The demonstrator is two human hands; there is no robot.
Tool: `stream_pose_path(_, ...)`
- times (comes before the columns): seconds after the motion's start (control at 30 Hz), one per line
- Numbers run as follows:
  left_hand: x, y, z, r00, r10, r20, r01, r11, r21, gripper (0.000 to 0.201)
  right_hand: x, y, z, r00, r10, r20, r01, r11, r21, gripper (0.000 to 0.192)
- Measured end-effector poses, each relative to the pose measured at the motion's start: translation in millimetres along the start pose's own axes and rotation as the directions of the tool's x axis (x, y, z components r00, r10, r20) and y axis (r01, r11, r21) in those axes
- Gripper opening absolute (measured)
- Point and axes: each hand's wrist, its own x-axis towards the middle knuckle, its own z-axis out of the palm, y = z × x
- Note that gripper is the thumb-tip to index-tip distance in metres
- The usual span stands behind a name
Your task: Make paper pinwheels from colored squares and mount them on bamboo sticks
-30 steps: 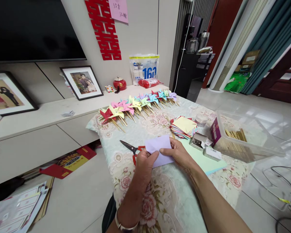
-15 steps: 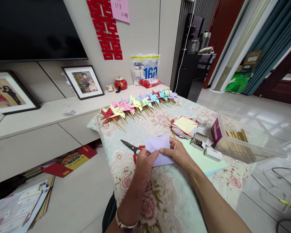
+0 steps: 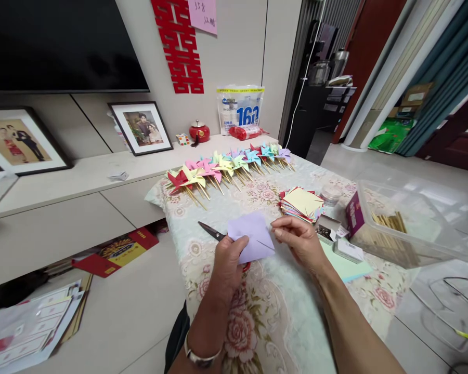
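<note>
Lilac sq (image 3: 255,231): in L hand, tilted, over nr part of desk (image 3: 286,301). 1 diag slit clear toward its nr-R corner; other slits can't tell. No corner folded to centre, no stick on it, so this pc looks early-stage.
L hand (image 3: 229,257): grip closed on lilac sq, thumb on top, other fingers mostly hid beneath.
R hand (image 3: 298,239): just beside sq's R edge, looks apart from it. Thumb + index close tog.; can't tell if grip is fully closed or has smth tiny in it.
Pinwheels (image 3: 223,165): done pcs, in a row at far side of desk, overlapping, w/ sticks on. Mixed cols: red, yellow, pink, green, blue, purple. Exact no. unclear b/c of overlap.
Stack (image 3: 302,201): loose sqs, mixed cols, pale yellow on top, beyond R hand. Slits visible at corners, so cutting prob. done, folding not. Main batch left, by my read.
Pin box (image 3: 325,234): open, small dark/metallic bits inside, nr stack; white box (image 3: 349,249) beside it. Supply not used up.
Tub (image 3: 409,244): clear plastic, R end of desk, holds plenty of sticks (image 3: 390,221) to mount.
Green sheets (image 3: 343,265): flat, nr the boxes, bigger than sqs, prob. uncut.
Scissors (image 3: 212,232): on desk by L hand, blades in view, red handle mostly hid; not in use.
</note>
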Motion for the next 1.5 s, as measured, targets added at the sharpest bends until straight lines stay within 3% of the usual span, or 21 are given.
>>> stream_pose_path(0.2, -2.0, 5.2, 3.4, 0.998, 0.019, -0.054, -0.019, 1.0, 0.017, 0.027, -1.8, -4.7, 3.4, 0.959, -0.063, 0.275, 0.133, 0.96, -0.245, 0.011)
stream_pose_path(0.43, 1.7, 1.6, -1.0, 0.999, 0.021, -0.037, -0.019, 0.998, 0.054, 0.031, -2.5, -6.5, 2.0, 0.928, -0.049, 0.37, 0.187, 0.919, -0.347, 0.016)
stream_pose_path(0.6, 1.9, -1.6, -0.5, 0.998, 0.059, -0.025, -0.057, 0.996, 0.071, 0.037, -3.1, -7.4, 5.0, 0.938, -0.01, 0.346, 0.137, 0.929, -0.344, 0.019)
stream_pose_path(0.9, 0.8, -7.6, 1.8, 0.994, 0.11, -0.024, -0.105, 0.983, 0.148, 0.029, -4.6, -1.2, 14.3, 0.945, 0.192, 0.264, -0.107, 0.947, -0.303, 0.029)
stream_pose_path(1.5, 1.2, -10.8, 3.5, 0.991, 0.137, -0.007, -0.132, 0.968, 0.215, 0.03, -2.6, 8.8, 19.8, 0.979, 0.178, 0.095, -0.118, 0.888, -0.444, 0.017)
